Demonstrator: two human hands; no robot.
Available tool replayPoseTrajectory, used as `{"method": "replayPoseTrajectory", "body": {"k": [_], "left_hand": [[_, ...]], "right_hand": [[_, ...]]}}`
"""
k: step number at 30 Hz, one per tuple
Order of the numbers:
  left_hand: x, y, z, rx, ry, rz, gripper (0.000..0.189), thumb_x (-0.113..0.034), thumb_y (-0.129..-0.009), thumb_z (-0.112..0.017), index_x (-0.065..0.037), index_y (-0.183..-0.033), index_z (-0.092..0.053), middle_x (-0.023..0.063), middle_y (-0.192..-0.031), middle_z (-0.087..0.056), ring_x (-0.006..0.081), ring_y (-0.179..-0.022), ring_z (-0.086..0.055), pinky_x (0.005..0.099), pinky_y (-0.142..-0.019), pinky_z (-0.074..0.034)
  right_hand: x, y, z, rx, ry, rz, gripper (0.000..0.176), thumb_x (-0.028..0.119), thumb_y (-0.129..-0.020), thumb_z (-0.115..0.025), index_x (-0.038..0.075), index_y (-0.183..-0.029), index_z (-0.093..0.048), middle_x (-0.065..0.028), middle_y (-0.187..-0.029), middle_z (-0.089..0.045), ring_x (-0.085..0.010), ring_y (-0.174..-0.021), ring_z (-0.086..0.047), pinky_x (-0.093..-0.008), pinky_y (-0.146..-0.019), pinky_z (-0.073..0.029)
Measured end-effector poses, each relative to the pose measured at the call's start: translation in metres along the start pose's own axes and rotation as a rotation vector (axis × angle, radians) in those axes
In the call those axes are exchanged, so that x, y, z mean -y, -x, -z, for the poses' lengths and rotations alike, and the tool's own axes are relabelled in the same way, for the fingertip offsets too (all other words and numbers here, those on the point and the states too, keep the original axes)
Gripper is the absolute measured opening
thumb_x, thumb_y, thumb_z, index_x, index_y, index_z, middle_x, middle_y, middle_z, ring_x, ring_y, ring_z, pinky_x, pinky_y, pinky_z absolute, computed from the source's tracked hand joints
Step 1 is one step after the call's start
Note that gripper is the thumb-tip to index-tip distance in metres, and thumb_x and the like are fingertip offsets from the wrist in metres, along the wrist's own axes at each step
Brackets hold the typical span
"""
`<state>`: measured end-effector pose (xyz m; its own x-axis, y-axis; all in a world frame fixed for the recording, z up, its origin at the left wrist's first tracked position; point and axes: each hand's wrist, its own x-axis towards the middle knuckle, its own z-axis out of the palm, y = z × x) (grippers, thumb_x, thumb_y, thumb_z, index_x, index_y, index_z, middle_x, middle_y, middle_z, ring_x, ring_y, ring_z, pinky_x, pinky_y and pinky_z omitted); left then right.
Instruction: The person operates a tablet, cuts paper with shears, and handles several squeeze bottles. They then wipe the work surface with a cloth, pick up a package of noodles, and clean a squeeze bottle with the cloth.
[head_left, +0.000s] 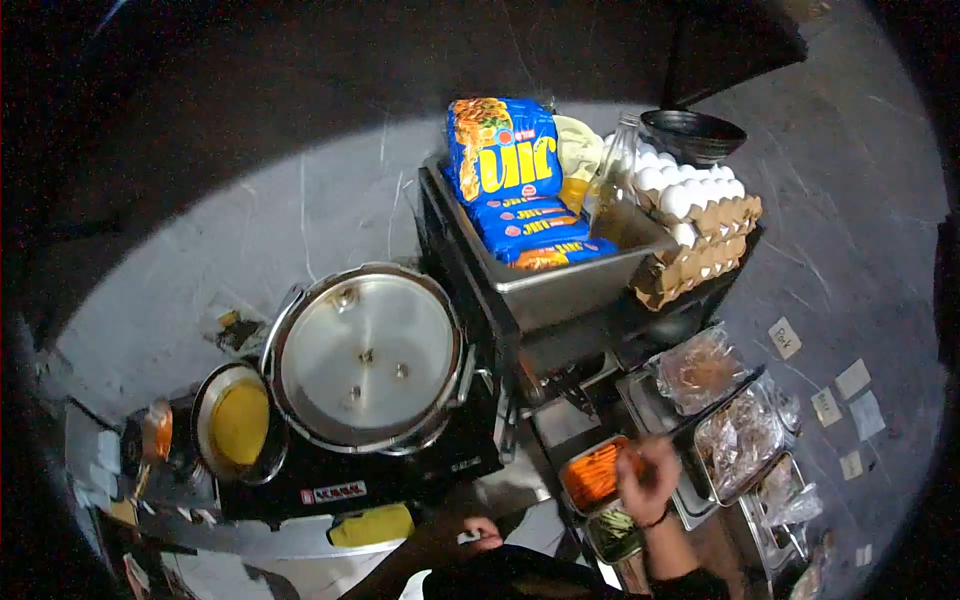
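Over the right edge of a metal container (570, 492) of shredded carrots (595, 472), my right hand (650, 482) has its fingers curled together, fingertips right at the orange shreds. A dark band circles that wrist. Just below stands another small container with sliced green vegetable (612, 535). Close to my body, left of the containers, my left hand (484, 534) is closed; a small pale thing shows at its fingers, and I cannot tell what it is. The left forearm lies in shadow, near a folded yellow cloth (372, 526).
A big pot (365, 355) of clear liquid stands on a black stove (470, 465), beside a pan (238, 425) with yellow contents. Behind are blue noodle packs (515, 165) in a metal bin (570, 290), a glass bottle (612, 180), eggs (690, 190) and a black bowl (695, 135). Plastic-wrapped food (740, 450) lies right.
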<state>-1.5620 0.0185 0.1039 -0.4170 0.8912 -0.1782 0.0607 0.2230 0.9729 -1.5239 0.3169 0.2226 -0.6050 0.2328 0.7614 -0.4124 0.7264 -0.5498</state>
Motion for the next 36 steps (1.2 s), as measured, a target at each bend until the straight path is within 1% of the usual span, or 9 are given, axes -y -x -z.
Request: {"method": "replayPoseTrajectory", "body": {"k": [6, 10, 15, 19, 24, 28, 31, 34, 36], "left_hand": [[-0.073, 0.018, 0.088, 0.112, 0.03, -0.19, 0.025, -0.013, -0.082, -0.061, 0.001, -0.103, -0.057, 0.0124, -0.099, -0.06, 0.021, -0.091, -0.057, 0.0321, -0.078, -0.045], [-0.108, 0.028, 0.113, 0.028, -0.003, -0.205, 0.021, -0.01, -0.081, -0.059, 0.003, -0.097, -0.059, 0.0132, -0.094, -0.061, 0.0233, -0.086, -0.058, 0.0337, -0.074, -0.046], [-0.139, 0.032, 0.127, -0.118, -0.063, -0.212, 0.016, -0.006, -0.079, -0.058, 0.004, -0.09, -0.06, 0.0142, -0.089, -0.062, 0.0262, -0.079, -0.059, 0.0357, -0.069, -0.046], [-0.164, 0.019, 0.123, -0.331, 0.07, -0.32, 0.017, -0.002, -0.076, -0.057, 0.009, -0.088, -0.061, 0.0202, -0.09, -0.063, 0.032, -0.08, -0.063, 0.0378, -0.067, -0.049], [-0.181, -0.006, 0.133, -0.224, 0.019, -0.246, 0.018, -0.007, -0.08, -0.059, 0.006, -0.092, -0.062, 0.0179, -0.088, -0.065, 0.0311, -0.078, -0.063, 0.0373, -0.069, -0.05], [-0.199, -0.029, 0.12, -0.18, -0.14, -0.221, 0.018, -0.006, -0.08, -0.062, -0.001, -0.097, -0.061, 0.0127, -0.089, -0.066, 0.0255, -0.08, -0.065, 0.0337, -0.069, -0.05], [-0.183, -0.033, 0.093, -0.317, -0.204, -0.475, 0.022, -0.011, -0.083, -0.059, -0.003, -0.103, -0.059, 0.0106, -0.094, -0.065, 0.0232, -0.072, -0.063, 0.0305, -0.06, -0.049], [-0.187, -0.024, 0.057, -0.388, -0.134, -0.343, 0.021, -0.018, -0.08, -0.063, -0.006, -0.096, -0.061, 0.0084, -0.084, -0.063, 0.0176, -0.063, -0.058, 0.0293, -0.055, -0.045], [-0.175, -0.021, 0.031, -0.516, -0.133, -0.377, 0.019, -0.019, -0.08, -0.065, -0.006, -0.092, -0.062, 0.0082, -0.081, -0.063, 0.0189, -0.065, -0.059, 0.0296, -0.056, -0.045]], "right_hand": [[-0.038, -0.21, -0.04, -0.196, 0.071, -0.021, 0.047, 0.014, -0.074, -0.07, -0.001, -0.113, -0.049, -0.0128, -0.106, -0.054, -0.0215, -0.099, -0.052, -0.0316, -0.086, -0.041], [-0.082, -0.29, -0.071, -0.046, 0.05, -0.137, 0.061, 0.027, -0.07, -0.075, -0.003, -0.115, -0.048, -0.0163, -0.104, -0.057, -0.023, -0.095, -0.056, -0.0327, -0.083, -0.045], [-0.081, -0.299, -0.074, -0.049, -0.052, -0.172, 0.027, 0.017, -0.07, -0.072, 0.001, -0.083, -0.054, -0.0057, -0.075, -0.058, -0.0109, -0.065, -0.052, -0.0253, -0.06, -0.043], [-0.08, -0.287, -0.067, -0.178, -0.083, -0.146, 0.028, 0.012, -0.068, -0.073, 0.002, -0.084, -0.052, -0.0023, -0.073, -0.055, -0.009, -0.066, -0.051, -0.0236, -0.06, -0.042], [-0.083, -0.278, -0.068, -0.257, -0.048, -0.12, 0.029, 0.011, -0.07, -0.073, 0.002, -0.089, -0.053, -0.001, -0.076, -0.055, -0.0084, -0.069, -0.051, -0.0223, -0.062, -0.043], [-0.098, -0.277, -0.074, -0.234, 0.006, -0.145, 0.036, 0.017, -0.076, -0.071, 0.002, -0.106, -0.055, -0.0062, -0.095, -0.059, -0.0141, -0.088, -0.054, -0.0278, -0.079, -0.044], [-0.146, -0.284, -0.063, -0.131, 0.162, -0.086, 0.045, 0.026, -0.084, -0.063, 0.003, -0.121, -0.052, -0.0133, -0.12, -0.055, -0.0218, -0.108, -0.052, -0.0338, -0.094, -0.039], [-0.196, -0.294, -0.065, 0.016, -0.012, 0.169, 0.04, 0.024, -0.086, -0.057, 0.002, -0.119, -0.052, -0.0142, -0.118, -0.053, -0.0256, -0.103, -0.053, -0.0358, -0.09, -0.041], [-0.155, -0.304, -0.078, -0.101, 0.215, 0.274, 0.041, 0.03, -0.083, -0.064, 0.0, -0.11, -0.056, -0.0145, -0.1, -0.059, -0.0254, -0.085, -0.057, -0.0354, -0.075, -0.046]]}}
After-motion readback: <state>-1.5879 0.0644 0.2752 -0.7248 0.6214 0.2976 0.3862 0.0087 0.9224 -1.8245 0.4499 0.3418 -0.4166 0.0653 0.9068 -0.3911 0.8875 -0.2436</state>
